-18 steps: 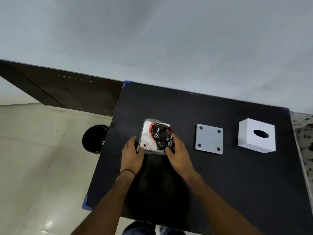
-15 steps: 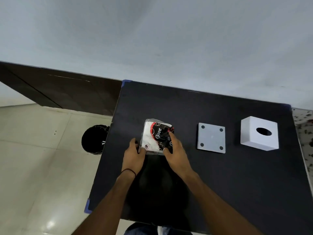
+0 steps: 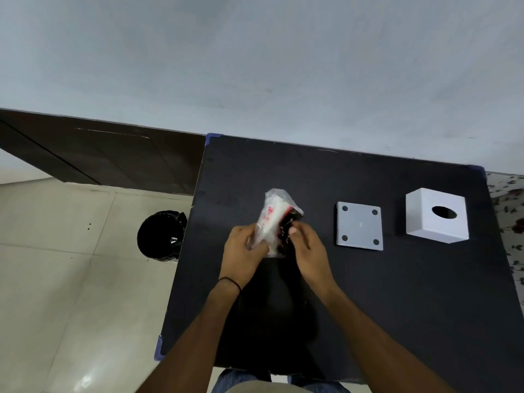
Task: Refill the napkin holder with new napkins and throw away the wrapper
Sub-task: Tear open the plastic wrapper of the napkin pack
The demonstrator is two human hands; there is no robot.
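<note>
Both hands, left hand (image 3: 243,252) and right hand (image 3: 309,251), grip closed on the tilted napkin pack (image 3: 276,221); its printing is blurred beyond reading.

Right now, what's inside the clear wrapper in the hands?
Through the wrapper, a white napkin stack with red and black print shows. Its lower end is covered by the left hand and right hand.

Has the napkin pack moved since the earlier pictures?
Yes. The napkin pack has tipped up off the table, held by both hands, judged against the grey base plate.
</note>
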